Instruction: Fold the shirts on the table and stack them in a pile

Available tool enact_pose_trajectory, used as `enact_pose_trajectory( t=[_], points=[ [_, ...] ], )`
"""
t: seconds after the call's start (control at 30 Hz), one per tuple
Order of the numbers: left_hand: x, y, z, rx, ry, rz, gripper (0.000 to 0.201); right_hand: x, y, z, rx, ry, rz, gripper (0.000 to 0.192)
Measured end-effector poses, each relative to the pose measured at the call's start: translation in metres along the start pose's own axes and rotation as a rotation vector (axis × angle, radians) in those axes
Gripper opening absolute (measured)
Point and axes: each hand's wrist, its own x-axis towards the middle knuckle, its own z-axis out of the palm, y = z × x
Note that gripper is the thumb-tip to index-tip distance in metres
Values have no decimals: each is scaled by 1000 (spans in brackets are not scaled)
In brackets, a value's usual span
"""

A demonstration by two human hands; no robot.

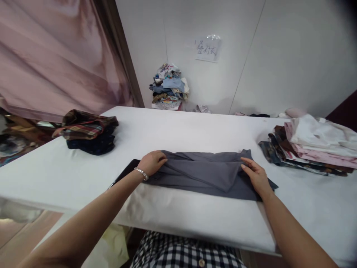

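Observation:
A grey shirt (200, 173) lies on the white table in front of me, folded into a long strip from left to right. My left hand (153, 162) pinches its cloth at the upper left end, thumb against fingers, with a silver bracelet on the wrist. At the other end my right hand (255, 175) grips a layer of the shirt between thumb and fingers. A loose flap slants across the middle of the strip. From under the left end sticks out a flat black piece (126, 171), partly covered by my forearm.
A small stack of folded plaid and dark clothes (87, 132) sits on the table (167, 130) at the left. Another pile of clothes (312, 145) is at the right. Beyond the far edge rises a clothes heap (169, 87), near a handwritten sign (208, 48) on the wall.

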Motion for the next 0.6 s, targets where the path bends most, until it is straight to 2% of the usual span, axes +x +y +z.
enact_pose_trajectory(
  t=[0.17, 0.23, 0.3, 0.37, 0.5, 0.57, 0.6],
  points=[
    [-25, -8, 6, 169, -27, -196, 28, -1, 0, 0, 30, 39, -16, 37],
    [-28, -8, 3, 159, -83, -230, 20, -1, -1, 1, 52, 80, -27, 36],
    [-28, -7, -5, 125, -80, -217, 11, -2, -3, 1, 90, 99, -21, 34],
    [-27, -4, -17, 56, 27, -185, 14, -1, -4, 1, 139, 125, -6, 34],
    [-26, 4, -38, -12, 360, -17, 25, 2, -3, -3, 287, 204, -4, 35],
    [-29, 4, -37, 68, 393, 91, 26, 5, -2, -5, 362, 219, 3, 35],
    [-31, 2, -33, 108, 356, 137, 26, 5, -1, -6, 387, 221, 10, 35]
  ],
)
